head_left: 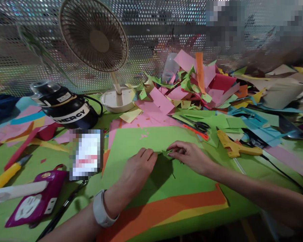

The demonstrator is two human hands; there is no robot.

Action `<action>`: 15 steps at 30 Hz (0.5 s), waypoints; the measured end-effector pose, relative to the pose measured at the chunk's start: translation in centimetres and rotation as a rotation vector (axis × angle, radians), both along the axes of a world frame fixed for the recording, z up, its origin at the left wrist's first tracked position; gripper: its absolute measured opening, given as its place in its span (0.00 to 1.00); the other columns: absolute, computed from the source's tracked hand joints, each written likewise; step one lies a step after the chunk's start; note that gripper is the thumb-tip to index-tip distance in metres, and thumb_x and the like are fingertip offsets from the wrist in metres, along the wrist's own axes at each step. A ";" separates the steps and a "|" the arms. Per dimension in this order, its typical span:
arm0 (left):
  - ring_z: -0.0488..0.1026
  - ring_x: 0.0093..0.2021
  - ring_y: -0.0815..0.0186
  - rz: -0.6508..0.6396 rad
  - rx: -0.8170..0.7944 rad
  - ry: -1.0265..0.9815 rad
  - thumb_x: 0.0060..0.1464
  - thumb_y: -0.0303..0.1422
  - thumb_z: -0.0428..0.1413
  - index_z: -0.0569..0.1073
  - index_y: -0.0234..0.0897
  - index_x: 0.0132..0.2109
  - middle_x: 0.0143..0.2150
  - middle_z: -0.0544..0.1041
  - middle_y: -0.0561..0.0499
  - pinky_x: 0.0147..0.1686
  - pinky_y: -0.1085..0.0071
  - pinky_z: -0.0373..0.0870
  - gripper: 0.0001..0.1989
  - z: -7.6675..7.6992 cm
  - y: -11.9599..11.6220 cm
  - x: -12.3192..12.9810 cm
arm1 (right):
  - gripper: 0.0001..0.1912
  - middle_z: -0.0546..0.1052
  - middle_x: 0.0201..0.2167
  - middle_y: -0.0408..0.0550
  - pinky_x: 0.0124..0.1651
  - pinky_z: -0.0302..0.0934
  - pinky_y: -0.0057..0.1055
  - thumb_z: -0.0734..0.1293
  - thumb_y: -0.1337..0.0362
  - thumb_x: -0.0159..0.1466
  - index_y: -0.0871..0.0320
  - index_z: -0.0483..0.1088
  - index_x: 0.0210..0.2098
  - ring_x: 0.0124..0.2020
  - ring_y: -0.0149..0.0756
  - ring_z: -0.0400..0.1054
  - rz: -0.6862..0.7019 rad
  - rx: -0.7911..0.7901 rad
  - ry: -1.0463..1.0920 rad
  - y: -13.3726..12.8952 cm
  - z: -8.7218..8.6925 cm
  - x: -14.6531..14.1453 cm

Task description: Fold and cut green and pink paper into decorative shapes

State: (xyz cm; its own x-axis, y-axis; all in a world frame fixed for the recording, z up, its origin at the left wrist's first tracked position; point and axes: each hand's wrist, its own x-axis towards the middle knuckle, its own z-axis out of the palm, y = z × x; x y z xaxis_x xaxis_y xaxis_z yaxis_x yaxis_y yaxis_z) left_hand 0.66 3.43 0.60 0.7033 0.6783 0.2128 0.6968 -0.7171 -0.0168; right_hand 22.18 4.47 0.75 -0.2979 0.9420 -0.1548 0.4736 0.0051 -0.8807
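My left hand, with a pale band on its wrist, rests low over a green paper sheet in the middle. Its fingers are bent together, and what they hold, if anything, is hidden. Just to the right, my right hand pinches with thumb and forefinger at a small dark green piece that lies between the two hands. That piece is too small to make out clearly. Orange and yellow sheets show under the green one. Tiny pink bits lie beyond my hands.
A yellow glue gun and black scissors lie to the right. Paper scraps are heaped behind. A fan, a black bottle and a phone stand or lie left, with a purple case nearer.
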 end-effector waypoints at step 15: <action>0.72 0.34 0.58 0.018 0.060 -0.007 0.56 0.17 0.46 0.71 0.29 0.43 0.37 0.75 0.43 0.28 0.66 0.71 0.13 -0.7 -0.4 0.4 | 0.08 0.72 0.22 0.38 0.24 0.53 0.24 0.68 0.70 0.54 0.58 0.67 0.33 0.22 0.28 0.64 -0.016 -0.044 -0.120 1.3 0.3 -0.4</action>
State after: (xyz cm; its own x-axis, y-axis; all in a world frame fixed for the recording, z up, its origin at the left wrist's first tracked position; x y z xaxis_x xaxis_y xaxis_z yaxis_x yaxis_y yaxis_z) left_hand 1.02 3.03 -0.09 0.6896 0.6764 0.2586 0.7096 -0.7025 -0.0548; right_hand 21.81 5.73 1.01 -0.2601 0.9378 -0.2299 0.5752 -0.0408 -0.8170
